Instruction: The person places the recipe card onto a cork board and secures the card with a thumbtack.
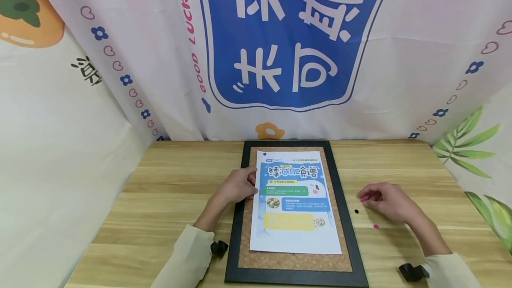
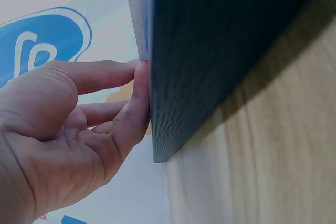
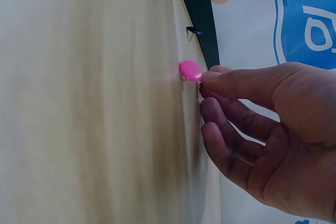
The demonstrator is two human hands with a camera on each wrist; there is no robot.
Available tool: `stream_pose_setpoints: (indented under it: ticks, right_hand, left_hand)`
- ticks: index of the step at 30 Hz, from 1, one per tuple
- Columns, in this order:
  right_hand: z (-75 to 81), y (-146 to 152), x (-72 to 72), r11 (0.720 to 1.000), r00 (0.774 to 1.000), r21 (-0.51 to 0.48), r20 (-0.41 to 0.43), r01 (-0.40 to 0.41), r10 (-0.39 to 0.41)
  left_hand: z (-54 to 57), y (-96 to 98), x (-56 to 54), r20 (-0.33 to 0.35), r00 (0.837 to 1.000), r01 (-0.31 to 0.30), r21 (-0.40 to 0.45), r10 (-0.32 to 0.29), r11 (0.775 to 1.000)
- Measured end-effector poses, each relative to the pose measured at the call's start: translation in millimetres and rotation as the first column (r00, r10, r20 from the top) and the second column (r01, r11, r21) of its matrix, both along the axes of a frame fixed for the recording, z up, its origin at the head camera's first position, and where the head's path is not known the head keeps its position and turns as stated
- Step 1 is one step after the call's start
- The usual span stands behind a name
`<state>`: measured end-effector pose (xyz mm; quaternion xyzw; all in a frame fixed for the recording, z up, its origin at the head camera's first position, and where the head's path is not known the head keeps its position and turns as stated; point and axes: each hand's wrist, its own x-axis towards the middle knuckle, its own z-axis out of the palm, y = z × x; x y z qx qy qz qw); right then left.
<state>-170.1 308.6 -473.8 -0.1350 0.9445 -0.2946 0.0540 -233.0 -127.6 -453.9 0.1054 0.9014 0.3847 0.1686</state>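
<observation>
A printed paper sheet [image 1: 296,241] with Chinese text lies on a black-framed cork board [image 1: 294,261]. One dark purple pin [image 1: 264,154] sits at its top left corner. My left hand [image 1: 238,185] pinches the sheet's left edge between thumb and fingers; in the left wrist view the fingers lean against the frame's side [image 2: 194,66]. Right of the board, my right hand [image 1: 386,200] pinches a pink thumbtack [image 1: 362,200] low over the table. A round pink tack head [image 3: 189,70] shows right at the thumb tip in the right wrist view.
A black thumbtack [image 1: 356,211] and another pink thumbtack [image 1: 376,226] lie on the wooden table [image 1: 168,190] between board and right hand. A printed curtain [image 1: 160,57] hangs behind the table's far edge. Small black devices [image 1: 413,272] are worn at both wrists.
</observation>
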Motion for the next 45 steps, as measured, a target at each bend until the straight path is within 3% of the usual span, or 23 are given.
stream_pose_setpoints:
  ticks: [25, 45]
  right_hand:
    - [0.2, -8, -1.8, 1.0, 1.0, 0.001, 0.007, -0.005, 0.005]
    - [16.9, -36, -28.3, 0.998, 1.0, -0.052, 0.018, 0.023, -0.022]
  left_hand:
    - [-1.9, 1.7, -0.2, -0.012, 1.0, 0.0, 0.004, 0.0, 1.0]
    - [0.8, 2.9, 0.0, -0.007, 1.0, -0.007, -0.011, 0.007, 1.0]
